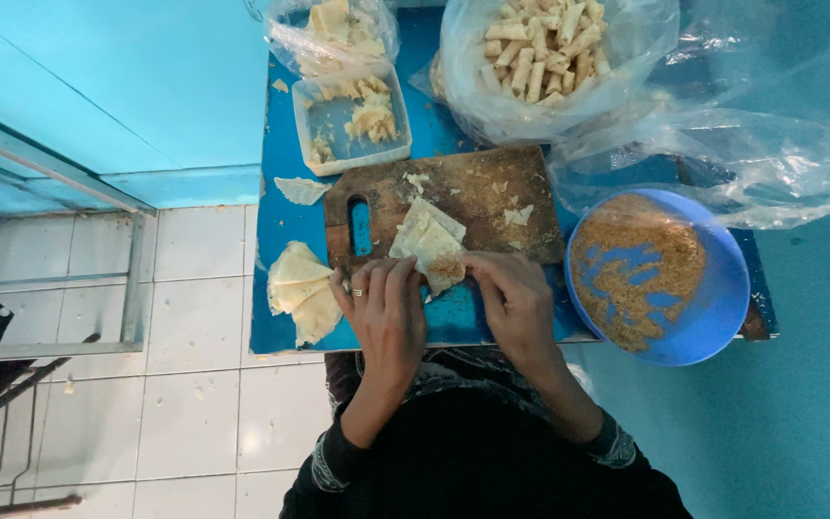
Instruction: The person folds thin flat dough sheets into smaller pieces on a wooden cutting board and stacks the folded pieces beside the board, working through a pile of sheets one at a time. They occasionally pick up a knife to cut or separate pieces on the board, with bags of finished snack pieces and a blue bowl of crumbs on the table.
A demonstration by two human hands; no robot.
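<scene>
While both hands pinch the near corner of a pale, thin pastry wrapper (427,242), the sheet lies at the front edge of a brown wooden cutting board (453,202) on a narrow blue tabletop (285,144). The left hand (386,312), a ring on one finger, and the right hand (511,298) meet at the wrapper, fingers curled over its folded end. A stack of spare pale wrappers (302,288) sits just left of the left hand. To the right stands a round blue plastic bowl of brown crumbs (655,274); behind it, a clear plastic bag of finished pale rolls (540,48). Rolling well likely calls for even, gentle pressure from both hands, keeping the fold tight so the thin sheet does not tear.
</scene>
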